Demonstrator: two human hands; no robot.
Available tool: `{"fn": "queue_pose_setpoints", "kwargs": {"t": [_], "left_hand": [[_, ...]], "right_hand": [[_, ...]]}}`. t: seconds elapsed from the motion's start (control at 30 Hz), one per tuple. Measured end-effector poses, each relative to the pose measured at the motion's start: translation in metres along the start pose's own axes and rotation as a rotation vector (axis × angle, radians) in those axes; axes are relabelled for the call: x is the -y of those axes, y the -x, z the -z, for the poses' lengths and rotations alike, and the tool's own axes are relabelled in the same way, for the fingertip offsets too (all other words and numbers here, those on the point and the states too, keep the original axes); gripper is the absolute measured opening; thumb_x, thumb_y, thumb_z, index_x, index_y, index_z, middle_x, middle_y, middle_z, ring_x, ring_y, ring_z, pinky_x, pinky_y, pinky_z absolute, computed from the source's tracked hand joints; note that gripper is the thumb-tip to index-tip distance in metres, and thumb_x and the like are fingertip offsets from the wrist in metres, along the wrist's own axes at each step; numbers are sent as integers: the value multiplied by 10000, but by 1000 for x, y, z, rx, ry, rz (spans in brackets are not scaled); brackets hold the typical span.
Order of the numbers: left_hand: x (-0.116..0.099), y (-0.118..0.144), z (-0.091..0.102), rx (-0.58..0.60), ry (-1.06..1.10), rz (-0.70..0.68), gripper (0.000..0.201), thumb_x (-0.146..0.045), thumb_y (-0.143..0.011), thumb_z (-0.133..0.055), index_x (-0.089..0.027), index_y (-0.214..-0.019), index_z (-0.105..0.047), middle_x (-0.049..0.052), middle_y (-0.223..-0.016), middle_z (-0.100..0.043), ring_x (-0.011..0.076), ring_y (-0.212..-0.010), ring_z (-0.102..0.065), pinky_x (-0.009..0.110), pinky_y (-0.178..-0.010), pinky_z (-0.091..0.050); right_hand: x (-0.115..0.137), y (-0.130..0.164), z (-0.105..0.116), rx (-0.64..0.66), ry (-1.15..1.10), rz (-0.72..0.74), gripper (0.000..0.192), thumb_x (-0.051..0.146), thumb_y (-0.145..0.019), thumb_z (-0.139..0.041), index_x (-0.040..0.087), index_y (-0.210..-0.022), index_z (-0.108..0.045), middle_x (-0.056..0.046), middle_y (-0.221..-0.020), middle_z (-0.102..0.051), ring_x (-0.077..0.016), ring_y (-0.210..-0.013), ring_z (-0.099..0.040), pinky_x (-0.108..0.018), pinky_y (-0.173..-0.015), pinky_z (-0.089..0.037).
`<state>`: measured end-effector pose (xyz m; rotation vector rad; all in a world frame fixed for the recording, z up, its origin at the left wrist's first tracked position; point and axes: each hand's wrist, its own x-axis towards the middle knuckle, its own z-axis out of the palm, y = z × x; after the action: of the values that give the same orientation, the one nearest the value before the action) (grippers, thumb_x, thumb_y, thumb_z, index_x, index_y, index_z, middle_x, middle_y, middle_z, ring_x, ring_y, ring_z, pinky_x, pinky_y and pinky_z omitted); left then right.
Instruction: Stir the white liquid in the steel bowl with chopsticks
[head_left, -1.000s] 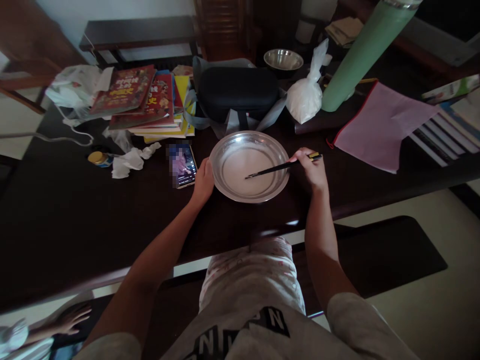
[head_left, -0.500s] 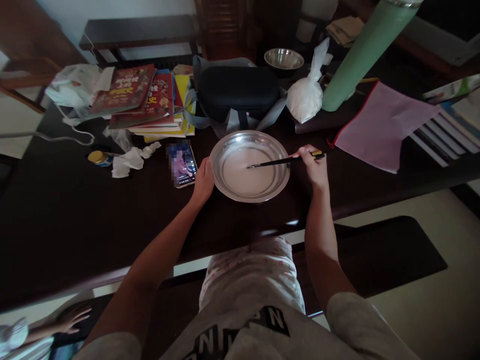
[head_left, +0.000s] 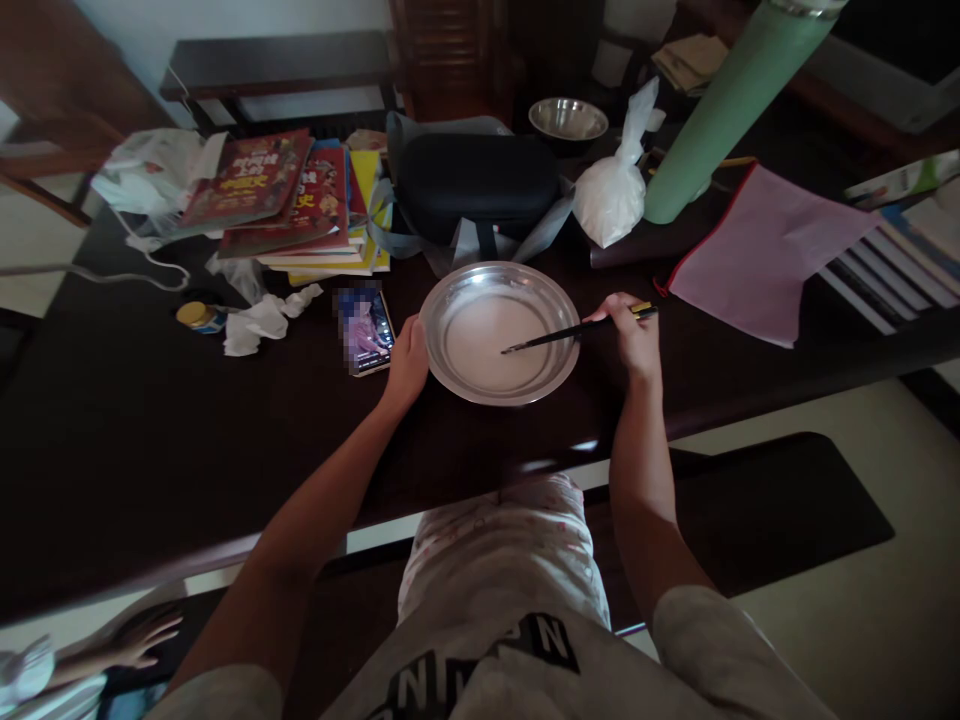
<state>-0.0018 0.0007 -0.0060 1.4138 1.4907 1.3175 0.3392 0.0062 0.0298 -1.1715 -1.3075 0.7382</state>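
A shiny metal bowl [head_left: 500,392] stands near the table's front edge, with a pale, milky mixture [head_left: 480,335] in it. My left hand [head_left: 409,358] grips the bowl's left rim; its fingertips are partly hidden by the bowl. My right hand [head_left: 634,335] is closed round black chopsticks [head_left: 574,329] with gold-coloured ends, held over the bowl's right rim. Their tips slant down to the mixture near the middle. Just left of my left hand lies a phone [head_left: 367,330] with its screen lit and partly pixelated.
Behind the bowl sits a black case [head_left: 476,180]. A tied bag of white powder [head_left: 611,200] and a tall green bottle [head_left: 739,115] stand back right, near a pink mesh bag [head_left: 765,255]. Books [head_left: 255,190] and crumpled tissue [head_left: 259,325] lie left. Another person's hand [head_left: 150,637] shows lower left.
The chopstick tips have shifted slightly towards me and to the right in the bowl, and my right hand has moved a little right. My left hand and the bowl stay in place.
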Motion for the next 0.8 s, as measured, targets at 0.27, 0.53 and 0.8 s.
{"fn": "queue_pose_setpoints", "kwargs": {"t": [0.27,0.53,0.8], "left_hand": [[3,-1,0,4,-31,-7,502,-647,-1066,-474,-216,-1063,-731,95,-1147,-776,270,-1140,-703,425,-1074,-547],[1,-1,-1,-8,-39,3,448,-579,-1081,-477,-209,-1068,-729,93,-1112,-783,265,-1089,-701,423,-1025,-560],[3,-1,0,-14,-27,4,375,-493,-1089,-481,-216,-1054,-731,79,-1104,-778,251,-1100,-700,400,-1043,-548]], "right_hand": [[-2,-1,0,-33,7,23,520,764,-844,-733,279,-656,-717,38,-604,-717,-185,-653,-728,-379,-785,-597],[-1,0,-2,69,-1,9,510,770,-810,-761,279,-674,-736,23,-660,-761,-209,-719,-761,-386,-799,-597],[-1,-1,-2,110,-6,-11,541,792,-800,-751,277,-637,-718,18,-611,-717,-207,-685,-743,-391,-775,-599]]}}
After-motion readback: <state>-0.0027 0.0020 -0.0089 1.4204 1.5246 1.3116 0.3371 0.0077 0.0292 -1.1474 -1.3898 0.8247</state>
